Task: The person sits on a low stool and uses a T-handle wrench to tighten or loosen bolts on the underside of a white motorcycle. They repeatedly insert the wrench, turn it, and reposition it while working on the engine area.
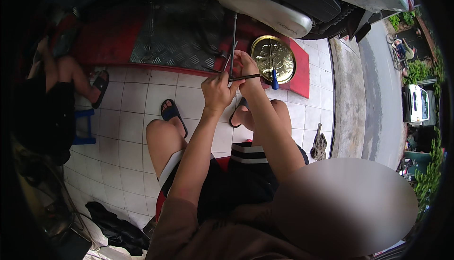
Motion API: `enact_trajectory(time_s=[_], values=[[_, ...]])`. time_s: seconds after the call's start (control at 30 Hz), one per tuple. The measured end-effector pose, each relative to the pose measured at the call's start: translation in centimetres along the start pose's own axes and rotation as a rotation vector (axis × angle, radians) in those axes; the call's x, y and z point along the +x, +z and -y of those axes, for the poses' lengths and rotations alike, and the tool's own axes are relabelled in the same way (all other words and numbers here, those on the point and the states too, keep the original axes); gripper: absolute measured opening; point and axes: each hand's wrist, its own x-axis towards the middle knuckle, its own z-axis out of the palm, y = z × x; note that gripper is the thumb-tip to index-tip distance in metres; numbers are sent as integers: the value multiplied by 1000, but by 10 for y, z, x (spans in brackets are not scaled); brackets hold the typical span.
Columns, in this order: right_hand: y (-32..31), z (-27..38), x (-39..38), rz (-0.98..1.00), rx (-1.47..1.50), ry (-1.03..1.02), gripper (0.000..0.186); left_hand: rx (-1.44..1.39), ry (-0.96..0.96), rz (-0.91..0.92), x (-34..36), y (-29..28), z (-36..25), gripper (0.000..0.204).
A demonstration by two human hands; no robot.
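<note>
Just below the motorbike's silver exhaust (265, 11), my left hand (216, 91) has its fingers curled round a long metal tool (234, 35) with dark crossing arms (250, 76). My right hand (248, 70) is beside it, fingers bent around the same tool; what exactly each finger grips is partly hidden. A round brass tray (259, 77) lies just to the right on a red platform (301, 82). A screwdriver with a blue handle (275, 79) rests across the tray.
Another person (71, 75) sits at the left by a blue stool (85, 127). A dark cloth (118, 227) lies lower left, a crumpled rag (319, 141) right. Outside are a road (378, 118), a white car (416, 103) and a cyclist (404, 52).
</note>
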Motion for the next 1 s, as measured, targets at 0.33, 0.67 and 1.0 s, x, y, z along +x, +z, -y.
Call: enact_trajectory(time_s=[0.33,0.67,1.0], values=[[-7,4,-35,525,25,-297,45,-170,-59,77,-8,-1,6,26],[10,-6,-30,419,-73,-336,62,-302,-144,91,-22,22,10,27],[38,4,-24,538,-194,-339,55,-618,-229,31,0,-4,2,36]])
